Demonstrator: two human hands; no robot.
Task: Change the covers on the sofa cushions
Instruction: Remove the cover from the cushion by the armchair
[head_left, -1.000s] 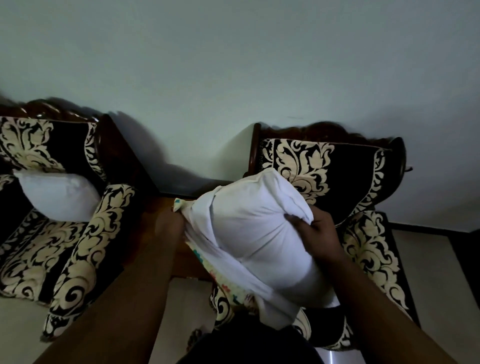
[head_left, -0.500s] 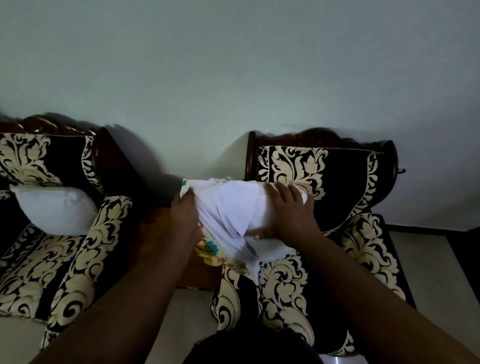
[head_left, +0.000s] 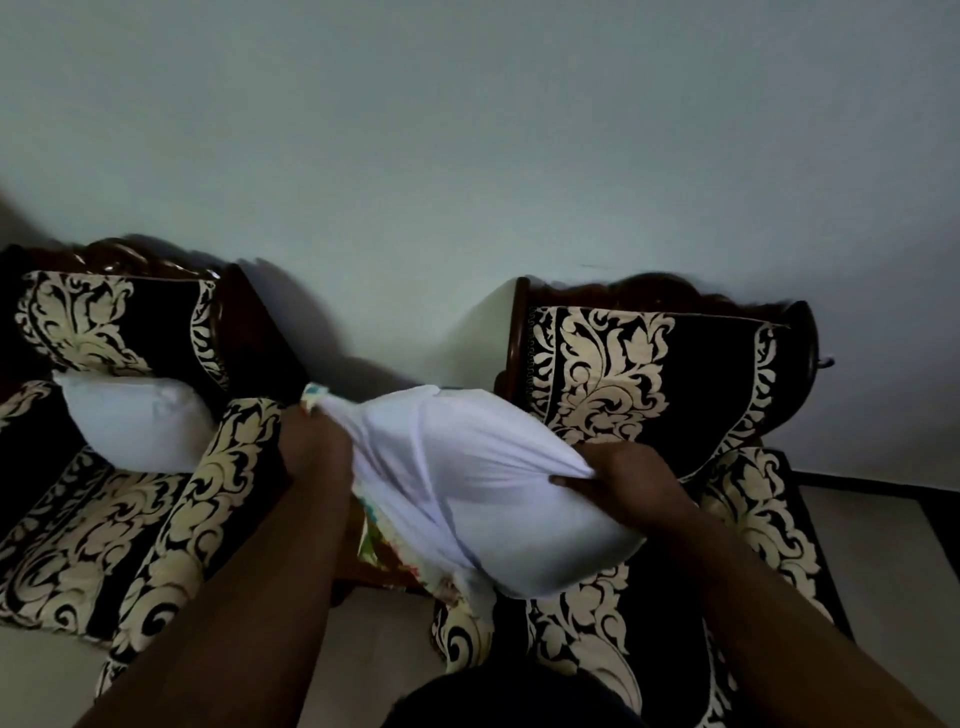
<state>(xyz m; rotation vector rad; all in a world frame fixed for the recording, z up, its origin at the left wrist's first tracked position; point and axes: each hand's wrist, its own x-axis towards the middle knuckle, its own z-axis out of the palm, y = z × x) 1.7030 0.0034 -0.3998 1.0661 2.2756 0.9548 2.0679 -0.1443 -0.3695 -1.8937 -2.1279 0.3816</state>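
Cushion (head_left: 498, 499), white, held above the right chair (head_left: 675, 384). Left hand (head_left: 317, 452) at 9 o'clock grips its bunched cover (head_left: 332, 405), apparently floral-edged; right hand (head_left: 618, 483) at 3 o'clock pinches white fabric.

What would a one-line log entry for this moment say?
left hand: grips cover's bunched end | right hand: pinches white cover on cushion | second cushion: on left armchair | step: covering in progress

White cushion (head_left: 498, 499), black-and-cream floral armchairs (head_left: 649, 374), pale wall (head_left: 467, 156)
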